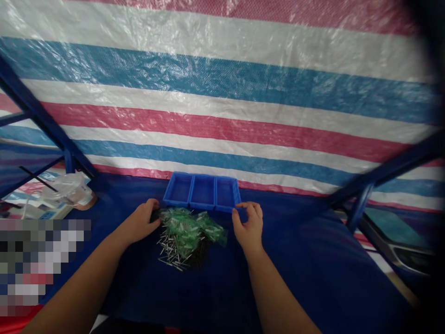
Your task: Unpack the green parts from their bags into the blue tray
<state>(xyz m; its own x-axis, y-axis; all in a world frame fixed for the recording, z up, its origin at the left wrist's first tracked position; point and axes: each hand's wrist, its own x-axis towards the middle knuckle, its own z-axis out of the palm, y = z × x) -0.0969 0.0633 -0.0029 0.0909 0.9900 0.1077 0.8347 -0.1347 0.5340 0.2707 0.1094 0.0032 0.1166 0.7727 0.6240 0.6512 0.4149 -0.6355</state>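
A blue tray (pixel 202 191) with three compartments stands at the back of the blue table, and nothing shows inside it. In front of it lies a heap of crumpled green clear plastic (pixel 186 229) on top of many thin metal pins (pixel 174 255). My left hand (pixel 144 221) is at the left edge of the heap, its thumb and fingers apart, holding nothing. My right hand (pixel 249 226) is right of the heap, fingers apart and curved, with its fingertips at the tray's front right corner.
Behind the table (pixel 181 297) hangs a striped plastic sheet (pixel 222 134). Blue metal frame bars (pixel 389 169) slant at both sides. A clear plastic container (pixel 71 188) stands at the left. A dark-edged object (pixel 399 232) sits at the right.
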